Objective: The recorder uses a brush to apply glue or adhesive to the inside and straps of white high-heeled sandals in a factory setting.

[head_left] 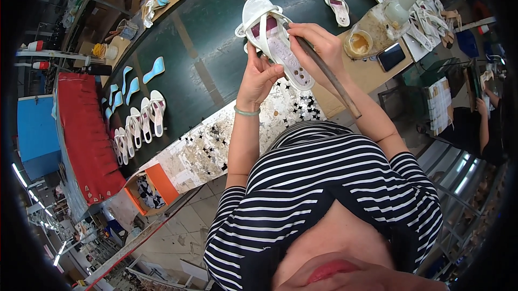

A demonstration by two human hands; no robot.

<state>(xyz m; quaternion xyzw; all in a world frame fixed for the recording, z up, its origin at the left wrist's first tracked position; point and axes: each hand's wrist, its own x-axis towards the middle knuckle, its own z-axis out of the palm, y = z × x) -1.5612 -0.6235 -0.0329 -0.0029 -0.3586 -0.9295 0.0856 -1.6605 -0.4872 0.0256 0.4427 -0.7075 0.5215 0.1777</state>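
Two hands: both raised over the green belt and closed on what they hold, near each other around one sandal.
Left hand (258, 75): fingers curled shut around the near edge of the white sandal (270, 40); a thin pale green bracelet (246, 112) sits on the wrist.
Right hand (318, 42): at 3 o'clock from the sandal, pinched tight on a long brown brush handle (329, 78), whose upper end touches the sandal's footbed.
Sandal: white, smooth crossed straps, flat long oval sole; the footbed looks pale and glossy with a dark purple patch under the straps. It tilts, toe end toward 5 o'clock.
Brush handle: slim, straight, dull wood colour, running from the sandal toward 5 o'clock.
Belt (216, 32): dark green, smooth, wide, with faint lighter stripes; one more white sandal (337, 6) lies on it at 1 o'clock from the hands.
Glue cup (359, 44): round, amber and sticky-looking, at 3 o'clock just beside the right hand, on a stained tan board (361, 75).
Phone (392, 56): one, black, flat, on the same board.
Work edge (216, 150): white, speckled with small black star shapes, at 6 o'clock below the hands.
Sandal row (137, 129): about six white sandals side by side at 9 o'clock, well apart from the hands.
Blue insoles (154, 69): roughly five, light blue, curved, above that row.
Shirt (324, 194): navy with white stripes, soft knit.
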